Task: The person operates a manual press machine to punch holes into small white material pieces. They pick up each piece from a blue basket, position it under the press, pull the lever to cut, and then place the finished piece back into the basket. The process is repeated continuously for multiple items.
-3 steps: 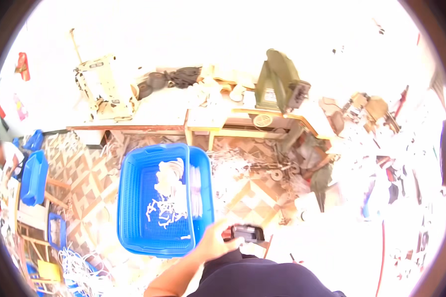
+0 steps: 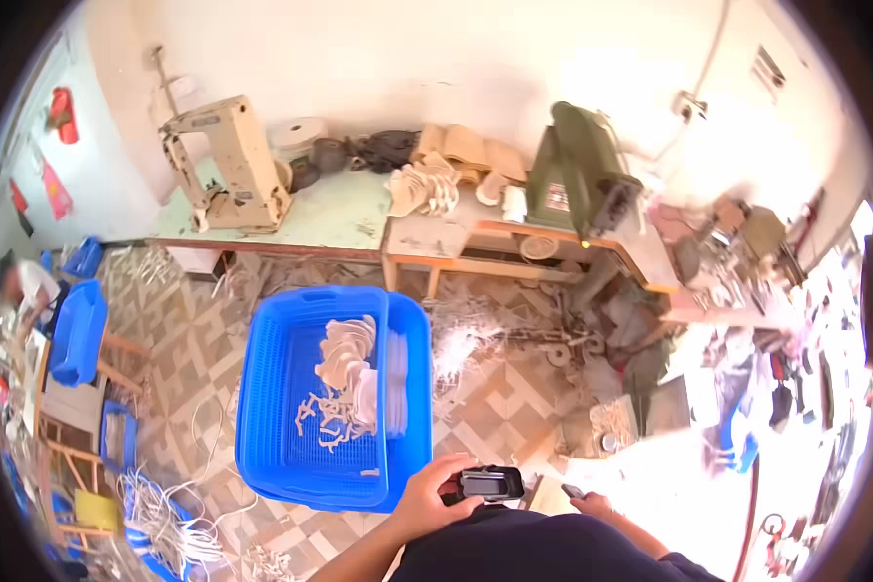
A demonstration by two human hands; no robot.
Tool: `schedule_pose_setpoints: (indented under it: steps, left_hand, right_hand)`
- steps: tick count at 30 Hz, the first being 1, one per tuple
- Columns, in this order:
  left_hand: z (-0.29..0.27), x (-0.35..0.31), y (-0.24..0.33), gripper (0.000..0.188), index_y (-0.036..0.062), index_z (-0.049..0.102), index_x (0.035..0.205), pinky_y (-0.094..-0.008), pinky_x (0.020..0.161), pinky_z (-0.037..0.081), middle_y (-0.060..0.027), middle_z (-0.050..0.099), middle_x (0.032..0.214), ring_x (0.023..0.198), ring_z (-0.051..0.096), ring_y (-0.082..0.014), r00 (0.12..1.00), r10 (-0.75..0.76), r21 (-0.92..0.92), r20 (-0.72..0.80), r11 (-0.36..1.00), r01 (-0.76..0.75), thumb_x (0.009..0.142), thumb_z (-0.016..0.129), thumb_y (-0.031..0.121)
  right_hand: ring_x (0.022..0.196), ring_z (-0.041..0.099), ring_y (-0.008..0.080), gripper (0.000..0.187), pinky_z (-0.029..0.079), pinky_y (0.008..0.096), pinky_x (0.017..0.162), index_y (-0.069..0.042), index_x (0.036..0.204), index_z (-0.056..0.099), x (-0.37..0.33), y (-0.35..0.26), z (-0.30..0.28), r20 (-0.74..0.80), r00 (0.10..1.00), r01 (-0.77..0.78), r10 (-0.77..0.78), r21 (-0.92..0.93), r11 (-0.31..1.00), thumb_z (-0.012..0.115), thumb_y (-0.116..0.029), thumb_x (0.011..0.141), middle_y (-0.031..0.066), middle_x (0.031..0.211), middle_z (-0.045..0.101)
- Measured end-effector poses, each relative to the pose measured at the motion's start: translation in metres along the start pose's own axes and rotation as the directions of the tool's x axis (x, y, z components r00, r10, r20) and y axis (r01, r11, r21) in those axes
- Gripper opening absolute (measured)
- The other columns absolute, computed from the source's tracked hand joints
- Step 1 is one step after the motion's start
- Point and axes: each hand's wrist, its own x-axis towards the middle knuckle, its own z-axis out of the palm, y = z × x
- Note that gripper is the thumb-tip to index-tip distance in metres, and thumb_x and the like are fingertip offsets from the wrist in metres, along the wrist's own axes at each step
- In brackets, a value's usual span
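My left hand (image 2: 435, 497) is at my waist, with thumb and fingers curled round the left end of a small black box-shaped device (image 2: 492, 483). My right hand (image 2: 597, 505), lower and to the right, is closed on a small dark object (image 2: 574, 492) too small to name. Left of my hands, a large blue plastic basket (image 2: 262, 398) stands inside or over a second blue basket (image 2: 417, 388). In it lie stacked cream curved pieces (image 2: 345, 351) and a heap of thin white scraps (image 2: 328, 419).
Ahead, a workbench (image 2: 330, 209) bears a beige sewing machine (image 2: 228, 165), a green machine (image 2: 572, 170) and cream pieces (image 2: 425, 184). Scraps lie on the tiled floor (image 2: 184, 407). At far left a person (image 2: 31, 291) sits near a blue tub (image 2: 76, 335); white strips (image 2: 170, 519) are heaped below.
The washed-out picture has darkened, so the walls, bench and my right hand show more clearly. The whole scene has shifted slightly right and down. My left hand stays at the black device.
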Motion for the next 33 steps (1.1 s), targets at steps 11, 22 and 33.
schedule_pose_setpoints:
  steps: [11, 22, 33]
  left_hand:
    - [-0.096, 0.097, -0.052, 0.057, 0.0009, 0.051, 0.117, -0.0317, 0.083, 0.047, -0.0145, 0.053, 0.114, 0.102, 0.054, -0.0246, 0.903, 0.303, 0.329, -0.305, 0.923, -0.198, 0.066, 0.075, 0.010]
    - [-0.334, 0.290, -0.155, 0.041, 0.0021, 0.052, 0.109, -0.0364, 0.076, 0.046, -0.0151, 0.049, 0.107, 0.098, 0.050, -0.0298, 0.192, 0.558, 0.589, -0.807, 0.779, 0.213, 0.073, 0.070, 0.011]
    - [-0.428, 0.417, -0.214, 0.062, 0.0018, 0.049, 0.119, -0.0454, 0.083, 0.044, -0.0186, 0.049, 0.111, 0.098, 0.051, -0.0351, 0.084, 0.684, 0.482, -0.725, 0.416, 0.771, 0.079, 0.063, 0.047]
  right_hand:
    - [0.107, 0.046, 0.0378, 0.065, 0.040, 0.0497, 0.086, -0.009, 0.126, 0.043, 0.085, -0.585, -0.119, -0.252, 0.107, 0.821, -0.962, -0.523, 0.229, 0.057, -0.048, 0.075, 0.0181, 0.115, 0.048]
    - [0.121, 0.036, 0.0366, 0.073, 0.031, 0.0561, 0.094, -0.009, 0.131, 0.037, 0.208, -0.838, -0.108, -0.228, 0.269, 0.767, -0.936, -0.537, 0.351, 0.058, -0.049, 0.074, 0.0185, 0.130, 0.040]
    - [0.125, 0.034, 0.0294, 0.042, 0.029, 0.0473, 0.100, -0.011, 0.115, 0.053, 0.246, -0.381, -0.100, 0.084, 0.360, 0.906, -0.929, -0.271, 0.326, 0.062, -0.022, 0.075, 0.0131, 0.131, 0.040]
